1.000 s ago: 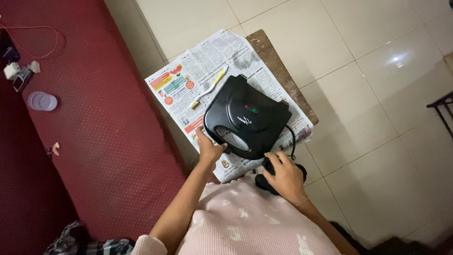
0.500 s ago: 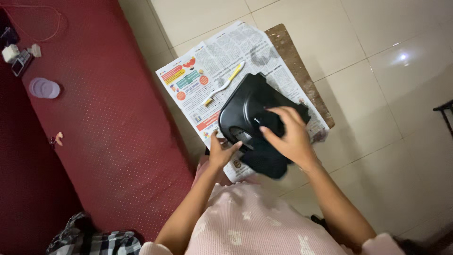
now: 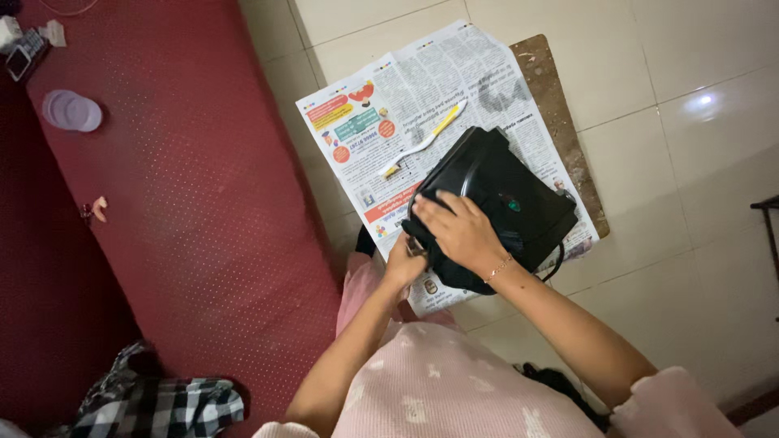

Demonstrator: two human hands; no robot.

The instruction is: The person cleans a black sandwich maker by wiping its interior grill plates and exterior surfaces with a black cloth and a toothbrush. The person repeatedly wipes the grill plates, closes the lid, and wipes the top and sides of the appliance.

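A black sandwich maker (image 3: 507,203) lies closed on a newspaper (image 3: 422,89) spread over a small brown table (image 3: 560,105). My right hand (image 3: 458,231) presses flat on the near part of its lid, fingers spread. My left hand (image 3: 403,264) grips the near edge by the handle, partly hidden under my right hand. A black cord (image 3: 558,261) loops off its near right side. A white and yellow toothbrush (image 3: 423,139) rests on the newspaper just beyond the appliance.
A dark red mat or bed cover (image 3: 170,203) fills the left, with a round clear lid (image 3: 71,110), small gadgets (image 3: 24,45) and a checked cloth (image 3: 162,405) on it. Pale floor tiles (image 3: 698,146) surround the table. A dark metal frame (image 3: 767,211) stands at the right edge.
My right hand came up from a black thing near my lap onto the sandwich maker's lid. My left hand stayed at the near edge. The camera view shifted so the table sits further right.
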